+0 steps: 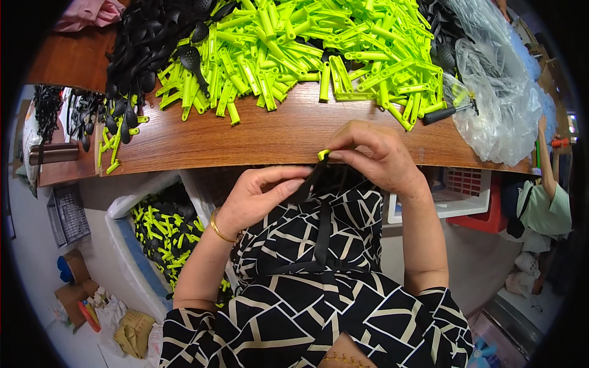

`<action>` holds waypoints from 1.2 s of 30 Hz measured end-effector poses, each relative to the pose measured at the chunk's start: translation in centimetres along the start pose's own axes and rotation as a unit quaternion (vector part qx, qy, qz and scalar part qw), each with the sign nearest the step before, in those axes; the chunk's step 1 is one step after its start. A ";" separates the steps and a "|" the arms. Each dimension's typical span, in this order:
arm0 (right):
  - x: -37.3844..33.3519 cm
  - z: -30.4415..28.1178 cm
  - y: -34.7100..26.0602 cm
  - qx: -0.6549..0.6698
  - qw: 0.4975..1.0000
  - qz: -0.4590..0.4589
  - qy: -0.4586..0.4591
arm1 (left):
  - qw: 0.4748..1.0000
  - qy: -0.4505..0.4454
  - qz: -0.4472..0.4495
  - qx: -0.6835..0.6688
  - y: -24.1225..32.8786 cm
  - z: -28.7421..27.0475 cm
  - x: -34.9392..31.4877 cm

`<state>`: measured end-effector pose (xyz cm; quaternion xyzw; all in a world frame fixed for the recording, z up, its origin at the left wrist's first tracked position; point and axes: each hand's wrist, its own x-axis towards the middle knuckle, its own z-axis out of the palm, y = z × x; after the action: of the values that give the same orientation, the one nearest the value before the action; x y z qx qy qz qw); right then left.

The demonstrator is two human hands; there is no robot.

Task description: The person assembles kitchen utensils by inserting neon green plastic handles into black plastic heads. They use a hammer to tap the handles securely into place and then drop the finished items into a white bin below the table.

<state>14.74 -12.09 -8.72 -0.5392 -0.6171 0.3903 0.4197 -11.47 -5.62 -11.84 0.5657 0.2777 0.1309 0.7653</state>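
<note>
Just off the near edge of the table, my left hand [254, 199] is closed around a black kitchen utensil [314, 178], pinched between thumb and fingers. My right hand [377, 156] pinches a small lime-green plastic handle [323, 154] at the utensil's upper end. The handle and the utensil meet there, but how far one sits inside the other is hidden by the fingers. Beyond my hands a big heap of lime-green handles [264, 67] covers the far part of the table, and a black slotted spoon [191, 60] lies on its left side.
Black utensils [147, 37] are piled at the far left of the wooden table [215, 141]. A black-handled hammer [445, 113] lies by clear plastic bags [497, 92] at right. Below left, a lined bin [116, 214] holds green-and-black utensils; a white crate [442, 211] stands below right.
</note>
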 end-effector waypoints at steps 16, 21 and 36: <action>0.7 -0.3 -3.2 -0.194 0.973 -0.123 -0.023 | 0.971 0.157 0.057 0.168 1.9 3.3 1.1; 0.9 -0.7 -3.2 -0.189 0.975 -0.120 -0.007 | 0.959 0.164 0.087 0.214 1.7 3.0 1.2; 1.1 0.7 -0.8 -0.364 0.902 -0.224 -0.052 | 0.994 0.083 0.037 0.064 -0.7 2.5 -0.2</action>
<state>13.73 -11.14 -8.08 -0.4807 -0.8417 0.0613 0.2382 -10.29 -7.92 -11.97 0.6103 0.3273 0.1878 0.6965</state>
